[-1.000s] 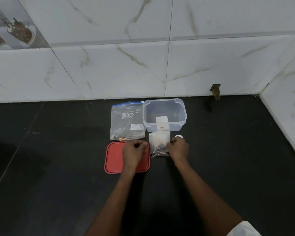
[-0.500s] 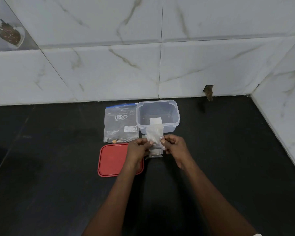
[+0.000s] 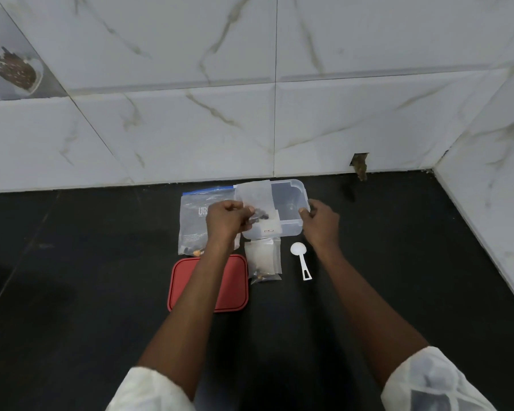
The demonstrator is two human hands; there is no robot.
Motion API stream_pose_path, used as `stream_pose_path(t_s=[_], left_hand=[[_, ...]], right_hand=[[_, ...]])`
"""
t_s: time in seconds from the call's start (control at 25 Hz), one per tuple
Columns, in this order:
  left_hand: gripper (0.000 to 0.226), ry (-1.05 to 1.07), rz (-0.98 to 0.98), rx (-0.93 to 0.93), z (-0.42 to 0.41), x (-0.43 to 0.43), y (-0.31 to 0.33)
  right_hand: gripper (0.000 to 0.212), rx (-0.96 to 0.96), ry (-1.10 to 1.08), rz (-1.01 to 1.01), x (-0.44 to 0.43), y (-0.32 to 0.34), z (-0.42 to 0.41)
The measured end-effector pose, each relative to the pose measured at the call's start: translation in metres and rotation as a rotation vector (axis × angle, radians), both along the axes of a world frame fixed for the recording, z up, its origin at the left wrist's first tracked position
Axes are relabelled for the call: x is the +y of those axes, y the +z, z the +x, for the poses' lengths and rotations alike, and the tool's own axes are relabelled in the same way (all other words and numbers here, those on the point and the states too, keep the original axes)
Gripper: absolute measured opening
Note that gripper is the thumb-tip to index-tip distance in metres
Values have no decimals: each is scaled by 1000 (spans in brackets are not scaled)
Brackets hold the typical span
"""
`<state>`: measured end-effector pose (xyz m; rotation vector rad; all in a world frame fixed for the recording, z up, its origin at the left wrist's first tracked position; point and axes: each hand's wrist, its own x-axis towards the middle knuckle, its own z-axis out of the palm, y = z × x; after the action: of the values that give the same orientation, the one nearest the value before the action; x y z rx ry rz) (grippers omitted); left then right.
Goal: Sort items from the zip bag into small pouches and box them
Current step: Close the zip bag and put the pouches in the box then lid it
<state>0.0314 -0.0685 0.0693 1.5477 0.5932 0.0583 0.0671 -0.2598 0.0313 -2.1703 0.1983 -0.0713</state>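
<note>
The left hand (image 3: 224, 222) hovers over the left end of the clear box (image 3: 291, 228), its fingers and thumb pinching a small pouch (image 3: 254, 197) that stands upright above that end of the box. Dark pieces (image 3: 261, 216) sit at the bottom of this pouch, just by the fingertips. The right hand (image 3: 322, 222) is at the right near corner of the box, fingers curled, with a fingertip against the rim; I cannot tell whether it really grips the rim or only touches it. The box is open and stands on the black bench (image 3: 72, 292), close to the tiled wall (image 3: 190, 129) behind it, with a white label (image 3: 269, 229) on its near wall. To the left of the box, touching or almost touching it, the zip bag (image 3: 193, 229) lies flat, its blue strip toward the wall and a few pieces gathered at its near edge. Just in front of the box lies a pile of small pouches (image 3: 263, 258), with some dark and tan bits at its near end. To the right of that pile, also in front of the box, is 1 white spoon (image 3: 301, 261), bowl toward the box. The red lid (image 3: 235, 289) lies in front of the box and to its left, partly under the left forearm. Both arms wear white sleeves (image 3: 149, 393).
</note>
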Motion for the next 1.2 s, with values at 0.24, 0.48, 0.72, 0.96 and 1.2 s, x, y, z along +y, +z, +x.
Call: stream_pose_path(t_s=[0.24, 0.48, 0.72, 0.96, 1.2], left_hand=[[35, -232, 412, 256, 72, -33, -18], [36, -437, 734, 438, 90, -57, -34], [33, -463, 777, 417, 87, -60, -46], [32, -469, 766, 381, 82, -60, -43], [25, -357, 870, 218, 78, -61, -48]], right_hand=[[16, 6, -3, 48, 2, -4, 1], [17, 12, -9, 98, 0, -9, 1], [24, 36, -22, 139, 1, -6, -6], [32, 5, -20, 105, 2, -7, -7], [28, -7, -20, 117, 1, -6, -3]])
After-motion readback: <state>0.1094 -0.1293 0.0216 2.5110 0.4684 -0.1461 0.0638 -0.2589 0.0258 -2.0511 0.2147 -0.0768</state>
